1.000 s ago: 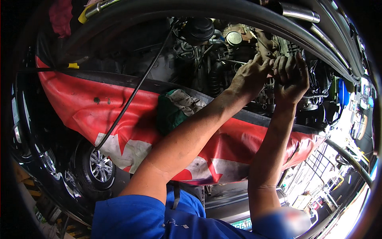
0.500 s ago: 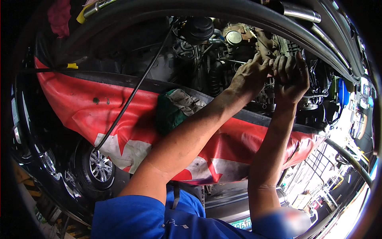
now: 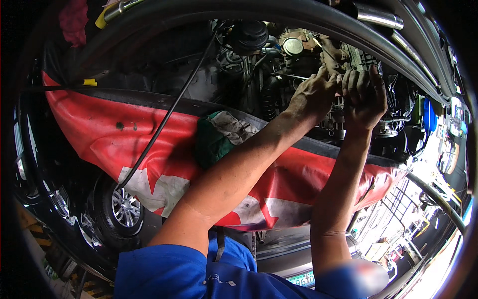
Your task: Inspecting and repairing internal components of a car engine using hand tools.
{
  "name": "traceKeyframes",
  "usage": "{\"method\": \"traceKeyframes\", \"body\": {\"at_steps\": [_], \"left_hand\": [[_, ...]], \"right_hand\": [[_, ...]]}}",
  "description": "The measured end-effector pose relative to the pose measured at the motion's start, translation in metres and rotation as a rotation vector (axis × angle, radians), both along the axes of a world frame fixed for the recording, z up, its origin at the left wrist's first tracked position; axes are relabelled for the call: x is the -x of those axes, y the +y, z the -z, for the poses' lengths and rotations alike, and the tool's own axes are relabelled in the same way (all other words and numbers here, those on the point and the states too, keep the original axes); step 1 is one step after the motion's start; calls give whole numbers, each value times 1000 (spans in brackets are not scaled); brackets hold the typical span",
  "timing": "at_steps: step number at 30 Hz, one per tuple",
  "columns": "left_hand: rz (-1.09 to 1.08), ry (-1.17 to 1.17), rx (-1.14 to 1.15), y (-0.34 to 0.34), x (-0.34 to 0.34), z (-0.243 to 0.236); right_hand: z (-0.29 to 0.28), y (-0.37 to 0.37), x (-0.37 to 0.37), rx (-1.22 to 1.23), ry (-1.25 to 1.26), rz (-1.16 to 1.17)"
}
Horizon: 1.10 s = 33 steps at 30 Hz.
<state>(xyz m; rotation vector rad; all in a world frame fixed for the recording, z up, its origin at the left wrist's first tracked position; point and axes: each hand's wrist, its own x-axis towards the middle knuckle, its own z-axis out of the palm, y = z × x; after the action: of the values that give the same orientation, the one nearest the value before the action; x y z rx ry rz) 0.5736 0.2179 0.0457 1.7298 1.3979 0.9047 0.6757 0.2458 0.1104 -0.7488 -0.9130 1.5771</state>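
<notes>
Both my arms reach over the car's front edge into the engine bay. My left hand (image 3: 313,97) is closed, its fingers curled together against the engine (image 3: 333,55); whatever they grip is hidden. Right beside it, my right hand (image 3: 365,97) is raised with its fingers bent and held together at the engine's edge. Its fingertips nearly meet those of the left hand, and what lies between them is too small to make out. A thin metal rod (image 3: 291,76) shows to the left of my left hand. Above the hands sits a round pale cap (image 3: 293,47).
A red, white and black fender cover (image 3: 164,124) drapes the car's edge, with a green and grey cloth (image 3: 224,132) on it. A black prop rod (image 3: 169,112) crosses at the left. The raised hood's edge (image 3: 239,10) arches overhead. A black corrugated hose (image 3: 269,97) stands near my left wrist.
</notes>
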Motion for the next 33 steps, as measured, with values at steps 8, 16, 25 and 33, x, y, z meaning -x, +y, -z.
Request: {"method": "traceKeyframes", "body": {"at_steps": [8,16,25,33], "left_hand": [[-111,-22,-207,0,-2,8],[-102,43,-179,0,-1,5],[-87,84,-271,4,-8,19],[-71,-1,-138,5,-10,11]], "right_hand": [[0,-1,4,54,-28,99],[9,0,-10,111,-174,63],[4,-2,11,104,-195,259],[16,5,-26,94,-295,-97]]}}
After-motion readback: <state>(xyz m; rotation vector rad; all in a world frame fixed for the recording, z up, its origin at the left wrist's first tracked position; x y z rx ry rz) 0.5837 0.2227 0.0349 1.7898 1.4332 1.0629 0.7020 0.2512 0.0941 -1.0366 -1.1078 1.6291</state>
